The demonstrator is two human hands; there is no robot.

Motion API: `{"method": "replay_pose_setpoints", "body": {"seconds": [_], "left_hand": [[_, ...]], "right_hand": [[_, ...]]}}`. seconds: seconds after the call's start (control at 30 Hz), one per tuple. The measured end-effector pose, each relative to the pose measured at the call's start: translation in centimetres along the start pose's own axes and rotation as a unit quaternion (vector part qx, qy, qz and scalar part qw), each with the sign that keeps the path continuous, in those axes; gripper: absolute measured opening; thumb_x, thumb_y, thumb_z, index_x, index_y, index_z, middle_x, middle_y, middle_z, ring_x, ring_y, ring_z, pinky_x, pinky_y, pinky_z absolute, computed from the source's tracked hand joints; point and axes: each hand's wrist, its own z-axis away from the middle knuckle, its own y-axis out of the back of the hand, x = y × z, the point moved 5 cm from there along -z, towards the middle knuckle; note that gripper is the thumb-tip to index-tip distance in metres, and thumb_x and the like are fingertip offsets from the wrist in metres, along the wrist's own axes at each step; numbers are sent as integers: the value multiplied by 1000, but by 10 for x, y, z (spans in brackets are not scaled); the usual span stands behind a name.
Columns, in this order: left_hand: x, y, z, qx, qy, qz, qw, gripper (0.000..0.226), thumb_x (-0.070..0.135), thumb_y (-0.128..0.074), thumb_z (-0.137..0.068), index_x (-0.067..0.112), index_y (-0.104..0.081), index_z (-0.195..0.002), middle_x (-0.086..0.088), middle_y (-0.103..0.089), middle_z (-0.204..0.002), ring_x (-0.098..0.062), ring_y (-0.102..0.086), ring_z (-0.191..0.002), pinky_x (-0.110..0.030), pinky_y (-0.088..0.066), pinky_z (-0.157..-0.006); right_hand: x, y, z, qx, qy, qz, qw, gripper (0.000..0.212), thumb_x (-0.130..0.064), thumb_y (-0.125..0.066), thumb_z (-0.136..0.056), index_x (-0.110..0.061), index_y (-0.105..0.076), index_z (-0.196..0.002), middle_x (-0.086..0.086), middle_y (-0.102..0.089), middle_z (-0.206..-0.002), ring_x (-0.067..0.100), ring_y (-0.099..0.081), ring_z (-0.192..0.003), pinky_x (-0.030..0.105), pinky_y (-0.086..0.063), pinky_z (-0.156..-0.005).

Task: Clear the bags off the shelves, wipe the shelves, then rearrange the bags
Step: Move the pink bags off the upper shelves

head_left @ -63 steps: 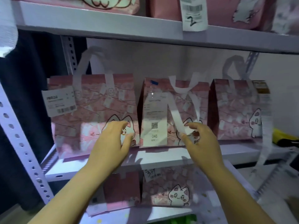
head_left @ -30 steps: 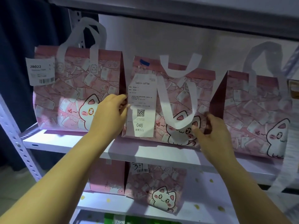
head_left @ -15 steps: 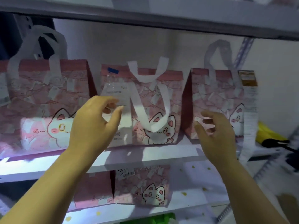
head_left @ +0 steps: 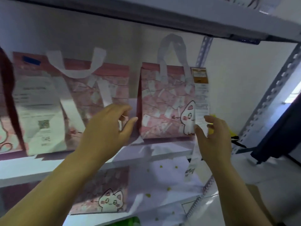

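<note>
Pink cat-print bags with white handles stand on the middle shelf (head_left: 162, 150). The right bag (head_left: 164, 103) carries a long receipt strip (head_left: 201, 95) on its right edge. The middle bag (head_left: 91, 95) has a white receipt (head_left: 37, 111) stuck to its front. My left hand (head_left: 109, 128) reaches into the gap between these two bags, fingers spread, thumb by the right bag's left edge. My right hand (head_left: 213, 137) is at that bag's right edge, thumb and fingers apart on either side of the strip. Neither hand grips anything.
Another cat bag (head_left: 105, 196) sits on the lower shelf. A yellow object (head_left: 211, 130) lies behind my right hand at the shelf's end. The upper shelf (head_left: 146, 18) hangs close above the handles. A perforated upright (head_left: 268, 98) bounds the right side. Something green (head_left: 128, 221) shows at the bottom.
The view has swung right. Both hands moved from the sides of the middle bag to either side of the right bag.
</note>
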Motion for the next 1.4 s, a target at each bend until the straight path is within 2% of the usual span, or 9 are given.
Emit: {"method": "replay_pose_setpoints", "body": {"seconds": [0.27,0.37,0.5,0.57,0.77,1.0,1.1,1.27,1.4], "left_hand": [[17,-87,0,-2,141,-44,989,56,34,-59,-86,13,-42,-135,-12,-49,-128,-32,-50,-111,-38,-41,-86],[15,-104,0,-7,174,-52,983,56,33,-58,-86,15,-39,-136,-13,-52,-124,-31,-49,-110,-35,-38,-79],[10,-112,1,7,204,-2,979,49,27,-61,-86,16,-43,-130,-3,-59,-114,-27,-58,-102,-31,-43,-79],[10,-112,1,25,202,8,979,48,23,-61,-87,14,-44,-130,-1,-60,-108,-21,-58,-92,-26,-42,-75],[12,-109,2,53,190,34,980,43,10,-66,-82,22,-52,-121,10,-58,-98,2,-53,-75,-13,-39,-69],[23,-100,0,79,215,64,971,50,0,-65,-78,25,-56,-120,30,-52,-82,26,-51,-68,6,-35,-57],[32,-95,5,89,206,83,971,50,-5,-64,-78,22,-56,-120,29,-52,-82,25,-52,-69,8,-33,-59],[50,-84,16,87,185,114,972,53,-6,-65,-76,29,-56,-115,29,-54,-84,22,-53,-73,6,-35,-59],[64,-72,30,72,174,122,974,51,-3,-68,-75,24,-57,-117,28,-53,-88,22,-52,-76,6,-35,-59]], "right_hand": [[66,7,-49,-98,-22,43,994,65,-34,-63,-86,-15,-33,-141,10,-37,-137,27,-45,-119,41,-43,-94],[81,0,-59,-164,-56,16,985,71,-36,-60,-87,-16,-24,-145,6,-37,-141,25,-45,-123,43,-45,-94],[88,-15,-68,-238,-59,-40,969,34,-26,-60,-89,-20,-50,-121,-9,-63,-105,4,-60,-82,22,-48,-57],[90,-20,-72,-255,-41,-47,965,23,-23,-59,-89,-23,-56,-112,-9,-67,-96,3,-61,-75,19,-45,-52],[86,-19,-78,-249,-28,-73,965,25,-17,-64,-85,-25,-61,-109,-15,-64,-85,2,-61,-72,14,-43,-53],[78,-6,-77,-246,-36,-117,961,20,-15,-64,-85,-30,-57,-95,-24,-58,-75,-20,-53,-58,2,-34,-39],[78,4,-71,-238,-41,-132,961,18,-13,-62,-86,-27,-60,-97,-23,-60,-76,-14,-57,-60,3,-37,-42],[76,28,-55,-231,-55,-147,960,17,-13,-62,-87,-25,-60,-99,-14,-64,-84,12,-65,-76,32,-57,-65],[71,60,-33,-205,-46,-150,966,20,-13,-64,-86,-26,-61,-101,-10,-66,-88,8,-65,-74,11,-51,-55]]}}
